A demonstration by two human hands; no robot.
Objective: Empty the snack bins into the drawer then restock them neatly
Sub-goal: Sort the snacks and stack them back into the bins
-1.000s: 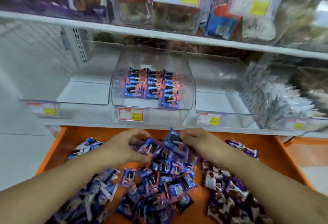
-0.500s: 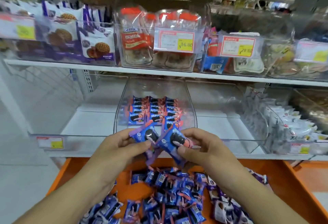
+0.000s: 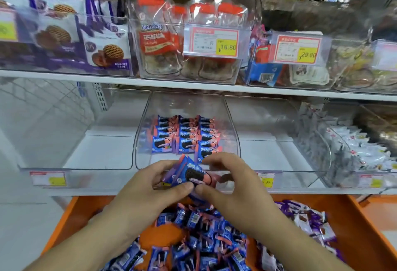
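Clear glossy plastic bin (image 3: 233, 124), shiny foil packets (image 3: 189, 173)

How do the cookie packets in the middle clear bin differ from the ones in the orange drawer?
The bin packets lie in neat overlapping rows, faces up; the drawer packets sit in a loose heap at all angles. The bin packets cover only the back of the middle clear bin; the drawer packets spread across the orange drawer. Both are blue-and-pink sandwich-cookie wrappers.

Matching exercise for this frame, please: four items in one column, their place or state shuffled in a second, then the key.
1. blue cookie packets
2. middle clear bin
3. orange drawer
4. left clear bin

A. holds neat rows of packets
B. pinched between both hands
C. shows no packets inside
D. holds a loose heap of packets

Pairs: 1-B, 2-A, 3-D, 4-C. The left hand and right hand hold the packets before the middle bin.
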